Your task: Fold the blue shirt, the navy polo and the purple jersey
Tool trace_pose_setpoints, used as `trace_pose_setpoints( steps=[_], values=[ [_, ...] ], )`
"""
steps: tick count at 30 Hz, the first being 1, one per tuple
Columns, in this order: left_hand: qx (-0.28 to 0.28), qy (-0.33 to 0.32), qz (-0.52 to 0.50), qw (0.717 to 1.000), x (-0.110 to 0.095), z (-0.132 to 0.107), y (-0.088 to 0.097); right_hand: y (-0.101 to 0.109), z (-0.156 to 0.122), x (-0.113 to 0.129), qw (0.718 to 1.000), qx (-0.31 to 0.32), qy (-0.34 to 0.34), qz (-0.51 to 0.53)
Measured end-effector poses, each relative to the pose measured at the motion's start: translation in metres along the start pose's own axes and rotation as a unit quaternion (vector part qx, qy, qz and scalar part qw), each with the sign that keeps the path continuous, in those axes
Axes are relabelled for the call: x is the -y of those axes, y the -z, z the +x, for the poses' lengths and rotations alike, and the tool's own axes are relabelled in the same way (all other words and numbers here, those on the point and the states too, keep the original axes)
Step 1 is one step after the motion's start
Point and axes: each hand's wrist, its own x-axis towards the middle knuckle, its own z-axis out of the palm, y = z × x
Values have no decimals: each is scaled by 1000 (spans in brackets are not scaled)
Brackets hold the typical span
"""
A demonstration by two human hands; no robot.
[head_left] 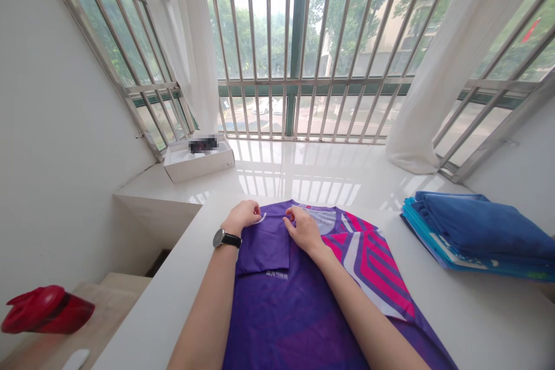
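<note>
A purple jersey point(277, 312) with pink and white stripes lies spread on the white surface, its collar toward the window. One sleeve point(265, 245) is folded inward over the chest; the striped sleeve point(368, 266) lies at the right. My left hand point(243, 215) is closed on the jersey's fabric at the left shoulder, beside a thin white trim, with a watch on the wrist. At the folded sleeve's inner top corner, my right hand point(303, 228) has its fingers curled and closed on the cloth near the collar.
Folded blue clothes point(481, 231) are stacked at the right. A white box point(199, 165) holding a blurred dark item sits on the sill at left. Below the table's left edge is a red bottle-like object point(52, 309). White curtains point(416, 110) hang by the barred window.
</note>
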Motion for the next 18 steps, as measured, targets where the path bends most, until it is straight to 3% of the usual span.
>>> trace_pose_setpoints(
  steps=[4,11,14,18],
  values=[
    [0,7,36,999,0,-1,0,-3,-4,0,997,41,50,-52],
    [-54,8,101,993,-19,-25,32,-6,-5,-4,992,50,63,-93],
    [-49,-7,127,991,-31,-40,24,-6,-6,-4,992,51,68,-98],
    [-43,-26,155,987,-32,-58,-6,-5,-6,-4,991,53,77,-99]
  ],
)
